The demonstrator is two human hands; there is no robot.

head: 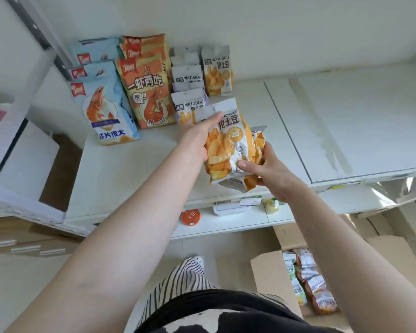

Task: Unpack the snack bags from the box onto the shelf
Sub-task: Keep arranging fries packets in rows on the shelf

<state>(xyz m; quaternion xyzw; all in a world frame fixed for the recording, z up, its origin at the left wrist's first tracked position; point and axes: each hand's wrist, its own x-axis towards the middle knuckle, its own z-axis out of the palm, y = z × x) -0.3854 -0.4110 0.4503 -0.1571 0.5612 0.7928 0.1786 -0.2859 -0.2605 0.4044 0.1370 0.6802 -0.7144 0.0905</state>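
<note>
Above the white shelf [298, 131] I hold a small stack of yellow-and-white potato snack bags [231, 143]. My left hand [198, 138] grips the front bag along its left edge and top. My right hand [267, 171] grips the stack's lower right, thumb across the front. On the shelf's left stand blue prawn cracker bags [106, 111], orange prawn bags [147, 92], a row of purple-trimmed white bags [187, 78] and one yellow potato bag [217, 70]. The cardboard box [271, 275] sits on the floor at lower right with several snack bags [308, 280] inside.
A white box and brown cartons [34, 164] stand left of the shelf. A lower shelf [226, 222] holds an orange lid [190, 217], a white container and a yellow item. The shelf's right half is bare. My striped trousers and a white shoe are on the floor below.
</note>
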